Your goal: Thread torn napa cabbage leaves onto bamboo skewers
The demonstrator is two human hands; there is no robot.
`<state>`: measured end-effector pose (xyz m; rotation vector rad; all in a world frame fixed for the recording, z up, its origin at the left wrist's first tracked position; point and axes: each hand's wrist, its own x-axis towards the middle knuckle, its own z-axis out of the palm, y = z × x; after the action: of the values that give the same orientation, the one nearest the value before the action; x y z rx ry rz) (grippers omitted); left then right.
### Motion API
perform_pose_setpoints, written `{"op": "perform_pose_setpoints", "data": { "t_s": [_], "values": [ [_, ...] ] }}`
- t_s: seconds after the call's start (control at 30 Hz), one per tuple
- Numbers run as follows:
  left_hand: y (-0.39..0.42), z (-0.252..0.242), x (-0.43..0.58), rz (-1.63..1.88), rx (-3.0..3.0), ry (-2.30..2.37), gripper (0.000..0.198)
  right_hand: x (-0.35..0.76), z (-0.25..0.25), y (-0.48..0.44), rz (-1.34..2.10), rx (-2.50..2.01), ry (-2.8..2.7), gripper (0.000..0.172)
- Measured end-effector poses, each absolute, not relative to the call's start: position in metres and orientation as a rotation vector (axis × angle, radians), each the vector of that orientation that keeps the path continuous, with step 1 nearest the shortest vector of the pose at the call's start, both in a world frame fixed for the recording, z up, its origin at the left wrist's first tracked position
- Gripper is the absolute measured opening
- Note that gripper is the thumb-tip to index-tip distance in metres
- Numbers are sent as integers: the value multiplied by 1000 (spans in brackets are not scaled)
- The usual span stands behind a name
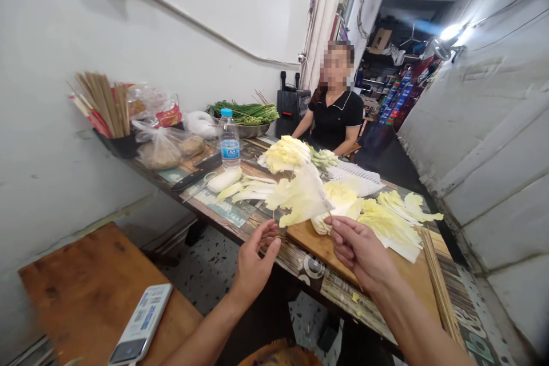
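Plainly, the tabletop (231, 210) is crowded, and a bump against its near edge could shift the board (312, 242), with the cabbage (341, 200) on it. The raised leaf (302, 194), held in the air before the cabbage, could tear or slip, since its support seems to come mostly from one corner. There the right hand (354, 246) has its grip pinched on what looks like a skewer (329, 214); the left hand (256, 251), just below the leaf, has thumb and fingers apart and could be pricked if it closes carelessly on a point. The knife (195, 174) could be knocked by a sweeping arm.

Of the containers, the bowl (259, 131) holds greens (246, 111); the bag (159, 154), something brownish, unclear; the black holder (124, 147), upright sticks (105, 104); the capped bottle (230, 140) looks clear, its fill unreadable.
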<state>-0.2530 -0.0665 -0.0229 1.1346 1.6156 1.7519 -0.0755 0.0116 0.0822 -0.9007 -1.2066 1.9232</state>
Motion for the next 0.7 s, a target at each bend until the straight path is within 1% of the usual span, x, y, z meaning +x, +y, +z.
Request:
{"op": "perform_pose_setpoints", "data": {
  "t_s": [0.17,0.3,0.4,0.6,0.7],
  "values": [
    [-68,-35,-273,1789,1113,1695,43,-135,76,25,1659,-871,-1279,25],
    [-69,-37,-287,1830,1078,1716,45,-194,53,35,1545,-884,-1220,18],
    [-68,-34,-297,1848,1084,1664,46,-221,39,38,1493,-903,-1181,17],
    [-61,-33,-309,1852,1101,1695,45,-207,39,32,1375,-917,-1222,19],
    [-56,-33,-309,1861,1050,1704,42,-206,31,32,1334,-959,-1273,19]
  ]
}}
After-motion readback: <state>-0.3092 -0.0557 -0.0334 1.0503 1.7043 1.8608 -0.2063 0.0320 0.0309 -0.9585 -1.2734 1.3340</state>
